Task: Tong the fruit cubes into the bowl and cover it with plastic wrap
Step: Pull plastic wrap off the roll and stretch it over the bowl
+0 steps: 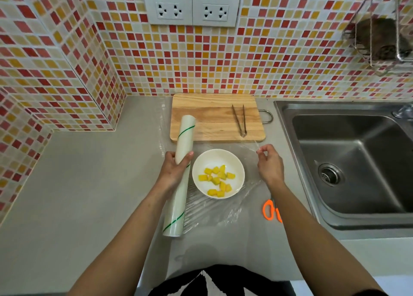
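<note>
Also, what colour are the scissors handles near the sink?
Bright orange: the scissors handles lie partly hidden behind the right forearm, seen in the head view.

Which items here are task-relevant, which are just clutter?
In use: roll in left hand, wrap pinched by right hand, bowl with fruit cubes, tongs.
Lying about: cutting board, scissors, sink.

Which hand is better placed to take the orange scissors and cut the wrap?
Probably the right hand. The orange scissors lie on the counter beside the right forearm, toward the sink. That hand only pinches the film edge, while the left hand grips the wrap roll on the far side of the bowl.
</note>
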